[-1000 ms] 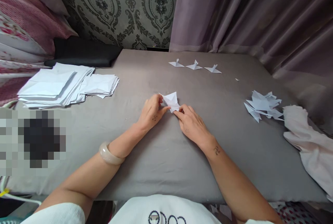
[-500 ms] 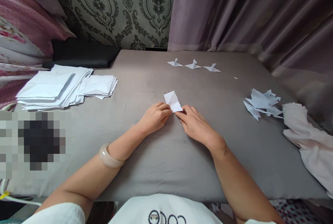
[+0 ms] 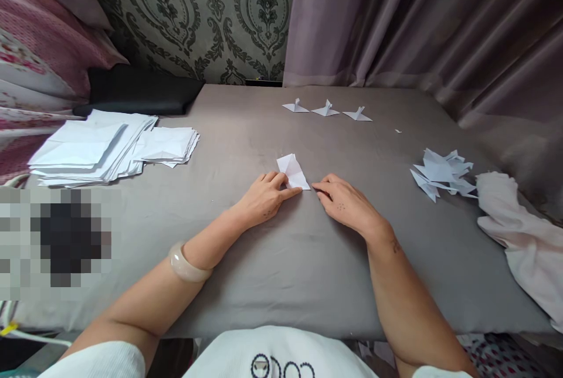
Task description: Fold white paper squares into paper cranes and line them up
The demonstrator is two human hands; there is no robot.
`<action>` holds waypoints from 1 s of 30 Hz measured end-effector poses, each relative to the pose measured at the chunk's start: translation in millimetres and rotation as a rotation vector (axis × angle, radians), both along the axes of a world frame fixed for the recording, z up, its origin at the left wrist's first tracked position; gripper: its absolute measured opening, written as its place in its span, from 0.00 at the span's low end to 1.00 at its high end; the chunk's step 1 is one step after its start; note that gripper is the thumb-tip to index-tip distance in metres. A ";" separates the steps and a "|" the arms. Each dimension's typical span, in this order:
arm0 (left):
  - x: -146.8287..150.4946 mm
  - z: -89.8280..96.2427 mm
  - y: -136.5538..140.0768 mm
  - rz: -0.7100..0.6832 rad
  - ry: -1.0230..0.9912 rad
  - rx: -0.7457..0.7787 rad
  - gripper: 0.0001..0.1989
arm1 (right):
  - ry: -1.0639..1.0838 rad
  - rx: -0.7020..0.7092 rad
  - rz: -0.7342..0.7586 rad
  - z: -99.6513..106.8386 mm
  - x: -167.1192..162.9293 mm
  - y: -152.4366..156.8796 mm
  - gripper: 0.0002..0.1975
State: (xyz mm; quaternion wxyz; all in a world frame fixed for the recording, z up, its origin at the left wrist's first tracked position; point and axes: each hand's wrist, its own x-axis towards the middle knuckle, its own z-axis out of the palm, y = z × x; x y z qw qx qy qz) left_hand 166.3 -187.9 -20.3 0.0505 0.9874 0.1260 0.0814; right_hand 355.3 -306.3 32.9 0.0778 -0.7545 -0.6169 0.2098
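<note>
A small folded piece of white paper with crease lines lies on the grey cloth in front of me. My left hand grips it at its lower left, the index finger stretched along the near edge. Just off the paper's right corner is my right hand, its fingertips low over the cloth and nothing visible in them. Its thumb and index finger are slightly apart; the other fingers are partly hidden behind. Three folded paper birds stand in a row farther back.
Stacks of white paper sheets and smaller paper squares lie at the left, before a black folded item. At the right are a heap of folded white paper pieces, a pale cloth and a tiny paper scrap.
My right hand has moved right, off the paper's corner. My left index finger has stretched out along the paper's near edge, while the paper stays in place.
</note>
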 end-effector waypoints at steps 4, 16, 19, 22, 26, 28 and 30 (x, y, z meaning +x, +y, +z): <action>3.1 2.8 -2.3 0.018 0.082 0.040 0.29 | -0.013 0.012 -0.049 -4.4 0.2 2.4 0.15; 2.4 -0.2 -1.5 0.006 -0.054 -0.018 0.22 | 0.020 0.222 -0.210 -21.0 -5.4 12.3 0.14; 2.0 -0.6 -1.7 0.011 -0.089 -0.023 0.21 | 0.124 0.322 -0.266 -32.4 -12.8 18.6 0.12; 2.6 -2.9 -1.6 0.036 -0.148 -0.075 0.17 | 0.206 0.335 -0.270 -42.8 -19.7 23.1 0.12; 3.7 -5.7 1.2 0.268 -0.459 -0.163 0.14 | 0.197 0.367 -0.190 -46.9 -24.2 23.1 0.07; 2.6 -4.9 2.8 0.420 -0.596 -0.138 0.22 | 0.102 0.452 -0.114 -45.2 -25.1 21.5 0.09; 0.1 -2.4 2.9 0.464 -0.602 -0.065 0.25 | -0.049 0.555 -0.041 -42.5 -25.4 20.0 0.14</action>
